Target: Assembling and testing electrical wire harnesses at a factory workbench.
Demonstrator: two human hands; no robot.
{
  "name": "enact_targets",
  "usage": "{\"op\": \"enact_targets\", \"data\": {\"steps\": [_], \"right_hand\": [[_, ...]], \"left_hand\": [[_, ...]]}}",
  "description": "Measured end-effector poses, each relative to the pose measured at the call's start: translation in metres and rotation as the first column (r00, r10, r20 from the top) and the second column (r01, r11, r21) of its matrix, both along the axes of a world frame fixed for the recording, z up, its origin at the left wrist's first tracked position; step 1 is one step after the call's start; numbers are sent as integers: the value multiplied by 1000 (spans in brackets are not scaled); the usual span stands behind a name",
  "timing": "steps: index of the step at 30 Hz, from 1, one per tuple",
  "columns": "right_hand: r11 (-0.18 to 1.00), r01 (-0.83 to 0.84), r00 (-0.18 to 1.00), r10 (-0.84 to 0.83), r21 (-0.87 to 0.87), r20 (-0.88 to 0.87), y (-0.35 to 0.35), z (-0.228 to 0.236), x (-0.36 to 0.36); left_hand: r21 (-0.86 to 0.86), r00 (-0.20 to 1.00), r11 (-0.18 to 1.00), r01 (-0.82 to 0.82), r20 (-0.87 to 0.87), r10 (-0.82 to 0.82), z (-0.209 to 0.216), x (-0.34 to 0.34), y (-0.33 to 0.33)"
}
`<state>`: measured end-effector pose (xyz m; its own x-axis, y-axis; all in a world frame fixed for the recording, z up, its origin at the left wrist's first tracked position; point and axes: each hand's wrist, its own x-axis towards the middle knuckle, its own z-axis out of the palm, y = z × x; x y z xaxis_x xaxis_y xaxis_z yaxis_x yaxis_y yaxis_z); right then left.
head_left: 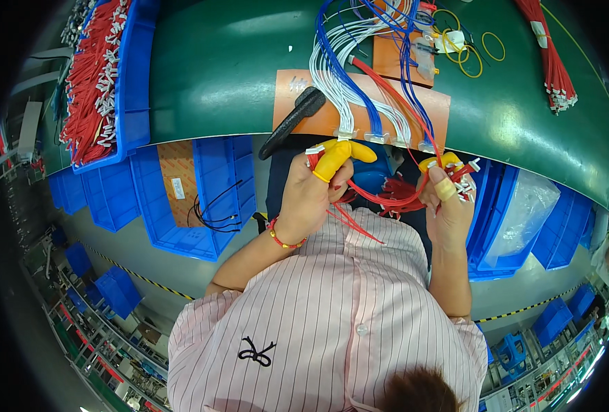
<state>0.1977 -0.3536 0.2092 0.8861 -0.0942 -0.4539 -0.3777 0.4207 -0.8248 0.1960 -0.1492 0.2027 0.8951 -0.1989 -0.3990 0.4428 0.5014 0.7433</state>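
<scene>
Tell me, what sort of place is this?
Likely a factory floor where wiring is put together: white wires and blue wires lie on a green workbench, a blue bin is heaped with red leads, and left hand and right hand hold red wires.

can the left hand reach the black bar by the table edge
Probably yes: the black bar lies close by, with nothing visible between it and the left hand, though that hand seems busy with red wires.

Head-height fisheye, near, facing down
</scene>
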Motion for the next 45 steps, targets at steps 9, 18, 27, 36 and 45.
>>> {"op": "enact_targets", "data": {"steps": [9, 18, 27, 36, 45], "right_hand": [[993, 108, 993, -106, -44, 47, 16, -4, -6], [992, 105, 994, -103, -67, 37, 14, -6, -5], [989, 119, 993, -117, -87, 23, 17, -4, -1], [987, 60, 998, -57, -146, 24, 12, -1, -2], [988, -102, 995, 100, -118, -29, 12, 3, -13]], "left_hand": [[29, 999, 999, -31, -21, 32, 1, 2, 0], [-80, 1000, 997, -5, -9, 5, -3, 1, 3], [-193, 995, 981, -11, -96, -7, 0, 9, 6], [-47, 989, 989, 143, -29, -144, 1, 8, 11], [-71, 956, 960, 272, -89, -278, 5, 4, -17]]}}
